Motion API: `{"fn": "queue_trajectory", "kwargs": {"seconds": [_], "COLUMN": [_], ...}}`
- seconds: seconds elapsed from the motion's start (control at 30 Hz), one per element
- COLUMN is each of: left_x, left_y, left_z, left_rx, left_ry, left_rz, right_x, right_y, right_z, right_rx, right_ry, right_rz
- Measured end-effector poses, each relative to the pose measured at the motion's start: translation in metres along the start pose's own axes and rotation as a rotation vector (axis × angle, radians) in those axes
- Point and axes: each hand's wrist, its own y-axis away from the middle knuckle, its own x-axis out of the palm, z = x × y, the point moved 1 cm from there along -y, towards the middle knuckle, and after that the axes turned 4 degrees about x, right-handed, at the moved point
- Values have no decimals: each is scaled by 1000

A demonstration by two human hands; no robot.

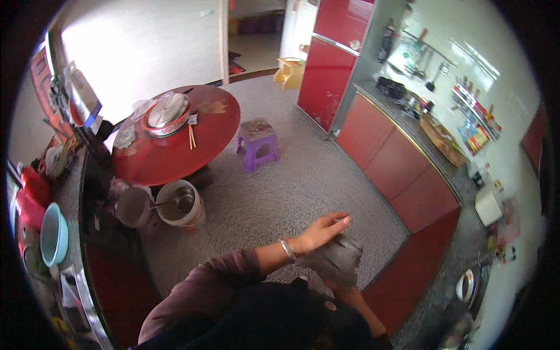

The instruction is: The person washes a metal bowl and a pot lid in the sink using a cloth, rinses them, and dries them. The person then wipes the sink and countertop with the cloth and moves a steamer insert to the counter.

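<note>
My left hand (323, 233), with a silver bracelet (287, 250) at its wrist, is stretched out over the floor in front of my body. Its fingers are extended and its underside lies against a crumpled grey cloth (339, 260). The cloth covers most of my right hand (337, 285), whose wrist comes out below it; the fingers are hidden in the folds. Both hands are close together near my chest, with the cloth between them.
Ahead on the left stands a round red table (210, 146) bearing a lidded basin (168, 118) and chopsticks (192, 137). Buckets (199, 214) sit beside it, near a purple stool (262, 146). Counters with red cabinets (385, 162) and a red refrigerator (326, 83) line the right; a blue basin (54, 234) is left.
</note>
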Motion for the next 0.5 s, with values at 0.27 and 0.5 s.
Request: {"fn": "queue_trajectory", "kwargs": {"seconds": [0.27, 0.5], "left_x": [56, 14], "left_y": [-101, -140], "left_z": [11, 21], "left_rx": [48, 195], "left_ry": [409, -467], "left_rz": [-3, -224], "right_x": [-98, -104], "right_y": [-69, -156], "right_z": [-40, -90], "right_rx": [-40, -38], "right_ry": [-284, -625], "right_rz": [124, 189]}}
